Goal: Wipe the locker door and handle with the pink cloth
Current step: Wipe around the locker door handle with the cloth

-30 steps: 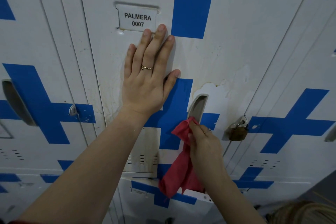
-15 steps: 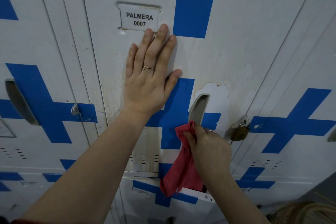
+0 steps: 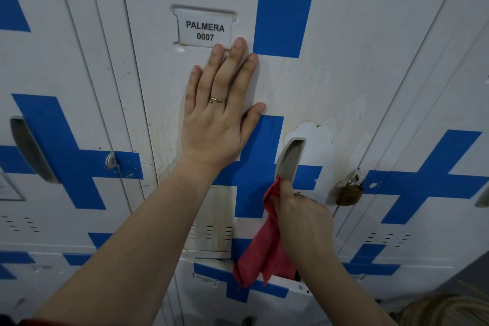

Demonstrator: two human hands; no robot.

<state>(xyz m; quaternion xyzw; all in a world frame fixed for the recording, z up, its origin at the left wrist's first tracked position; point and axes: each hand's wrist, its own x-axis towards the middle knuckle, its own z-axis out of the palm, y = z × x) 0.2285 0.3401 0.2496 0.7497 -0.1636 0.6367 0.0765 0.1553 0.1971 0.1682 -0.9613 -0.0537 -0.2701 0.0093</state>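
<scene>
The white locker door (image 3: 344, 61) with blue cross bands carries a label "PALMERA 0007" (image 3: 205, 30) and brownish stains. My left hand (image 3: 219, 116) lies flat on the door below the label, fingers spread, a ring on one finger. The recessed grey handle (image 3: 289, 159) sits to its right. My right hand (image 3: 304, 216) grips the pink cloth (image 3: 264, 251) and presses its top end against the lower end of the handle; the rest of the cloth hangs down.
A brass padlock (image 3: 349, 193) hangs on the hasp at the door's right edge. Neighbouring lockers stand on both sides, the left one with its own handle (image 3: 31, 151) and hasp (image 3: 111, 160). A lower locker door (image 3: 211, 296) sits below.
My right hand with the cloth has slid slightly along the lower end of the handle. My left hand stays flat on the door.
</scene>
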